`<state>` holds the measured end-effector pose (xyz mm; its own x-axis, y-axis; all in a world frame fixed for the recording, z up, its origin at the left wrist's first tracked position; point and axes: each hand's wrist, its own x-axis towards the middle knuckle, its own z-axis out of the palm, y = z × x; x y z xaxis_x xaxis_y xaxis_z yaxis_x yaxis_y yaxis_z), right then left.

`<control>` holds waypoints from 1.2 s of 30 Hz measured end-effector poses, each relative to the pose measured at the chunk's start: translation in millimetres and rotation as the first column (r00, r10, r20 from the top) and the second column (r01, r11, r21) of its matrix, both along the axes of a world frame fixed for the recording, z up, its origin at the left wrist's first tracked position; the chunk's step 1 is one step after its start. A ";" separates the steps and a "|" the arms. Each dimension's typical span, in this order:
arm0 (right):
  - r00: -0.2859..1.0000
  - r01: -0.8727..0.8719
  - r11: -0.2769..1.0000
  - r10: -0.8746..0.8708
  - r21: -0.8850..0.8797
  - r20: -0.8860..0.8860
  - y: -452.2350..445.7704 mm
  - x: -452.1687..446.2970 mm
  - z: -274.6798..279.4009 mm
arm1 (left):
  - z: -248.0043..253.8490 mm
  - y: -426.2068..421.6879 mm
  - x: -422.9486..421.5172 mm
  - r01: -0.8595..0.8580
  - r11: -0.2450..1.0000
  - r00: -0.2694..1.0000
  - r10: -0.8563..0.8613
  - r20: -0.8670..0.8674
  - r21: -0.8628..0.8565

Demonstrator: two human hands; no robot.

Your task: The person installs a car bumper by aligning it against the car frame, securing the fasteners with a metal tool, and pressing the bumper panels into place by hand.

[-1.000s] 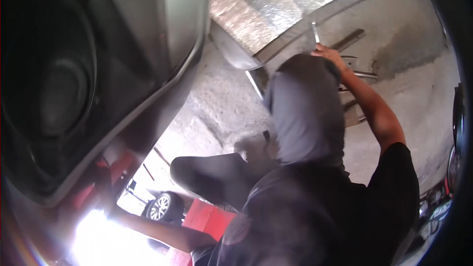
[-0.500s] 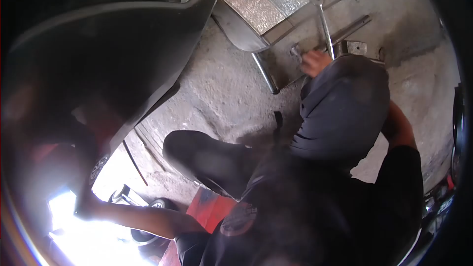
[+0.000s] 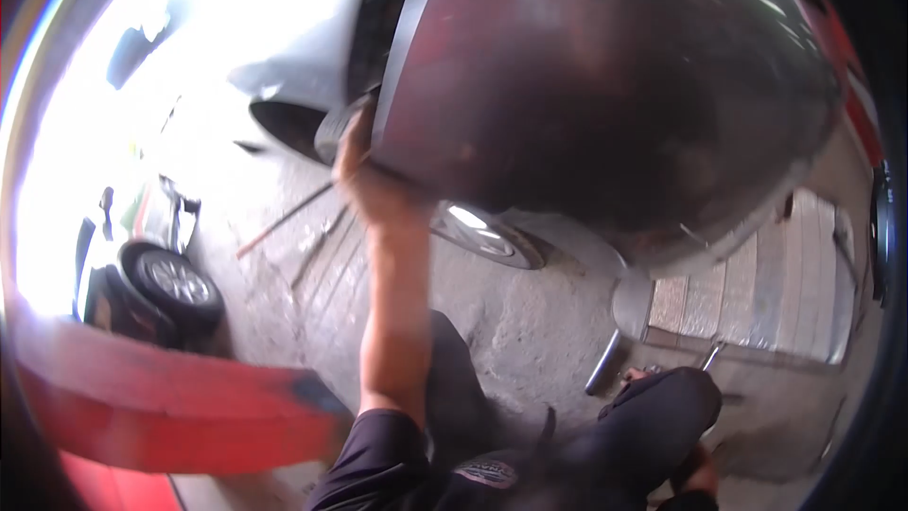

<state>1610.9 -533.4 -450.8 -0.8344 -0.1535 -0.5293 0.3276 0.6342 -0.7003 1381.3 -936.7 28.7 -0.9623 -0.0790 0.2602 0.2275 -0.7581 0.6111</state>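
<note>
A wheel (image 3: pixel 175 282) lies left, silver mat (image 3: pixel 747 293) right; the knee (image 3: pixel 673 407) partly hides the right hand (image 3: pixel 636 376). Left hand (image 3: pixel 378 185) at dark panel (image 3: pixel 605 104), lengthwise left-right; whether either hand's fingers grip, I cannot tell.

Scuffed grey concrete floor (image 3: pixel 530 345), darker patch (image 3: pixel 776 440) at lower right; glaring white light (image 3: pixel 66 199) along left side.

Left fingers (image 3: pixel 354 137) at left edge of vehicle panel (image 3: pixel 605 85), which spreads right of them. Wheel (image 3: pixel 476 235) below panel, lower right of left fingers. Bar (image 3: pixel 284 220) on floor (image 3: pixel 511 322), lower left. Loose wheel (image 3: pixel 175 284) well left and lower; beam (image 3: pixel 189 397) lower still. Right fingers (image 3: pixel 632 375) near floor: tube (image 3: pixel 603 362) just left, knee (image 3: pixel 695 396) just right, wrench (image 3: pixel 711 356) right, mat (image 3: pixel 738 274) beyond, rightward.
</note>
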 end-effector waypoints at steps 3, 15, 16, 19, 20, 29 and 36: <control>0.995 0.041 0.998 -0.036 0.042 -0.094 19.2 -26.8 62.1 | -18.0 9.1 -8.9 -0.045 0.975 0.999 0.048 -0.012 0.218; 0.552 -0.027 0.985 0.155 0.168 -0.819 -76.7 -56.8 442.2 | -35.5 9.8 -0.2 -0.105 0.966 0.994 0.097 0.045 0.237; 0.457 -0.112 0.988 0.143 0.103 -0.878 -93.8 -54.4 456.8 | -44.1 10.6 3.1 -0.340 0.940 0.940 0.341 -0.027 0.025; 0.116 -0.155 0.985 0.096 0.077 -0.989 -129.0 -56.2 485.1 | -58.4 8.6 11.3 -0.407 0.906 0.902 0.418 -0.104 0.113; -0.006 -0.134 0.987 0.084 0.084 -0.996 -138.5 -57.7 490.7 | -62.4 7.0 16.7 -0.368 0.916 0.910 0.390 -0.141 0.162; 0.023 -0.159 0.987 -0.018 -0.022 -1.000 -222.8 -110.6 484.6 | -41.3 -9.7 51.2 -0.300 0.954 0.912 0.287 -0.292 0.001; -0.027 -0.081 0.965 0.246 0.247 -0.969 -264.7 -143.2 440.0 | -19.5 -26.4 54.3 -0.626 0.655 0.779 0.505 -0.372 -0.423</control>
